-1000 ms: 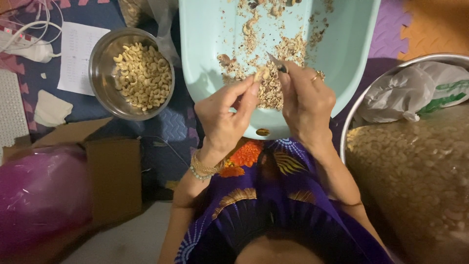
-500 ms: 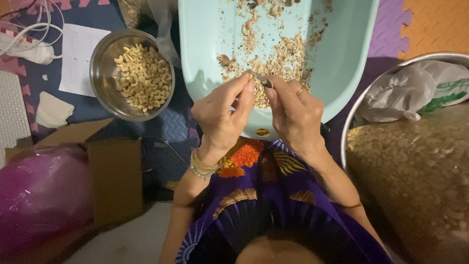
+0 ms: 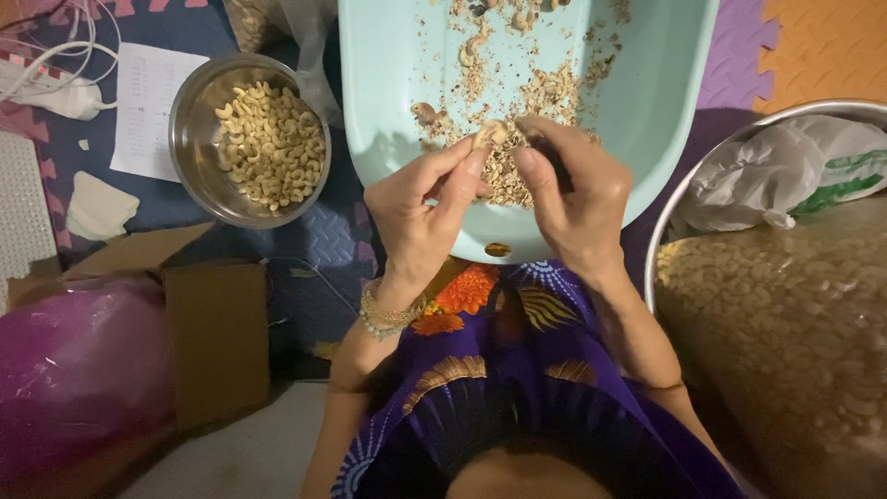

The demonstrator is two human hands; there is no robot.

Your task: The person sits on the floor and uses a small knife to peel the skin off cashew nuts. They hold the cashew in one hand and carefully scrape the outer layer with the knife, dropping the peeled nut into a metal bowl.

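Seen from above, a seated person in a purple patterned dress works over one pale turquoise plastic tray [image 3: 397, 83] resting against their lap. Both hands meet above the near end of the tray. The left hand [image 3: 420, 208], with a beaded bracelet [image 3: 383, 314] at the wrist, pinches a single pale cashew nut [image 3: 490, 134] between thumb and fingertips. The right hand [image 3: 573, 194] is curled closed just beside it, fingertips touching the same nut; something dark shows within its grip, but what it is cannot be made out. Beneath the hands the tray holds a scatter of brown skin flakes [image 3: 545, 92] and a few loose nuts. To the left, on a blue foam floor mat [image 3: 323, 240], stands one round steel bowl [image 3: 194, 139] holding a heap of peeled cashews, too many to count. At the right edge sits one large metal basin [image 3: 730, 148] filled with a clear bag of cashews [image 3: 785, 323], with one crumpled white plastic bag [image 3: 767, 189] on top. At lower left lie one pink plastic bag [image 3: 74, 370] and one brown cardboard box [image 3: 217, 337]. At upper left are one sheet of white paper [image 3: 152, 102] and one white power strip [image 3: 46, 88] with cables.
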